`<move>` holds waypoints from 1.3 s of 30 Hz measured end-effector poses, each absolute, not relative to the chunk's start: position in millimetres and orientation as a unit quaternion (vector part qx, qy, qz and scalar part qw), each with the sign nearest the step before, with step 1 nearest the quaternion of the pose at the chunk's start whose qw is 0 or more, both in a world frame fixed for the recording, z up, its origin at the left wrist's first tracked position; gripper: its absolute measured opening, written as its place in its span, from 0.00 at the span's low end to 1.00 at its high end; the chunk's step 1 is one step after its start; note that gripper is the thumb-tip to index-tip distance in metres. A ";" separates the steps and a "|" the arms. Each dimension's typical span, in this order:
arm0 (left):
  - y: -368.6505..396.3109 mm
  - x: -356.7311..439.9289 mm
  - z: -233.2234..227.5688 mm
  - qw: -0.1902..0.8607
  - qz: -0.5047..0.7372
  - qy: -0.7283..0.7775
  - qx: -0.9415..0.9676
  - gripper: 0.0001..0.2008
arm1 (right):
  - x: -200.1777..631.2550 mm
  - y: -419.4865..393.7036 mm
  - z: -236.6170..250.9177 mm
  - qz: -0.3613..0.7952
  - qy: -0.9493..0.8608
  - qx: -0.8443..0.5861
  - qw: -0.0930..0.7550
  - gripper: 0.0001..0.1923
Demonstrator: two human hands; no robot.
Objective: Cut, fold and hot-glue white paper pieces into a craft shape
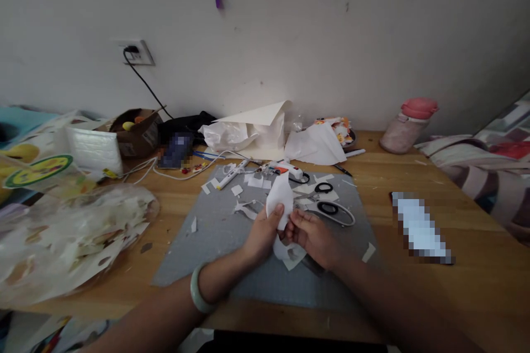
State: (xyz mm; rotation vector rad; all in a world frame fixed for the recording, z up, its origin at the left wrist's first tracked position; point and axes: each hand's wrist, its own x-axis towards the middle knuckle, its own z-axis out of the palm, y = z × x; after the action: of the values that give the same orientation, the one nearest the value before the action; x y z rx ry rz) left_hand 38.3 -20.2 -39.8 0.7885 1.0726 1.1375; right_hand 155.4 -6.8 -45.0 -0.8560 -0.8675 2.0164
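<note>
Between my two hands a small white piece of paper (280, 196) with a pointed top is held up over the grey mat (186, 248). My left hand (265, 231) pinches it from the left, thumb on its face. My right hand (310, 234) has its fingers closed at the paper's lower right edge. Just behind the hands lie scissors (331, 209) with dark finger loops. Below them, partly covered by the hands, are a whitish curved piece and paper scraps (293, 259). A white pen-like tool (232, 174) rests at the mat's back left.
On the left sits a clear plastic bag of scraps (74, 237), with a lidded cup (45, 176) behind it. A blurred phone (420, 229) lies right of the mat, and a pink-lidded bottle (408, 127) stands by the wall. White paper sheets (314, 143) and cables occupy the back.
</note>
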 end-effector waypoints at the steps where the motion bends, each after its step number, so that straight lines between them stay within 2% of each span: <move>1: -20.0 38.1 -41.5 0.629 0.499 0.479 0.355 0.22 | 154.8 -6.6 -45.9 0.783 -0.352 -0.343 0.382 0.18; 5: -20.2 36.8 -43.3 0.595 0.483 0.500 0.404 0.23 | 154.0 -7.9 -48.8 0.758 -0.389 -0.362 0.378 0.21; 12: -20.7 37.9 -37.5 0.640 0.488 0.471 0.361 0.22 | 155.7 -7.3 -44.1 0.783 -0.364 -0.332 0.379 0.20; 19: -22.1 37.3 -41.3 0.584 0.472 0.506 0.424 0.22 | 156.0 -6.2 -52.4 0.752 -0.405 -0.359 0.376 0.20; 27: -24.0 40.0 -31.4 0.658 0.496 0.453 0.340 0.21 | 157.4 -8.4 -44.1 0.783 -0.356 -0.325 0.392 0.17; 30: -21.5 37.9 -31.8 0.652 0.523 0.449 0.315 0.21 | 159.3 -6.4 -38.9 0.802 -0.324 -0.304 0.398 0.17; 33: -11.8 24.5 -27.7 0.605 0.518 0.499 0.342 0.20 | 166.5 -1.0 -34.0 0.791 -0.314 -0.313 0.423 0.17; 35: -1.2 7.5 -20.9 0.543 0.453 0.572 0.416 0.21 | 174.4 4.3 -29.7 0.762 -0.326 -0.335 0.448 0.16; 39: 21.0 -35.2 -7.9 0.249 0.279 0.699 0.610 0.19 | 190.8 16.2 -19.0 0.720 -0.314 -0.368 0.497 0.16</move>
State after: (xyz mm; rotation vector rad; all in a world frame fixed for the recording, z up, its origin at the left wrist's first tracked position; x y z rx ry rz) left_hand -35.2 21.0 -7.9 1.6610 1.9041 0.7589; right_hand 190.8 16.2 -19.0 -0.8914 -0.7593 1.7447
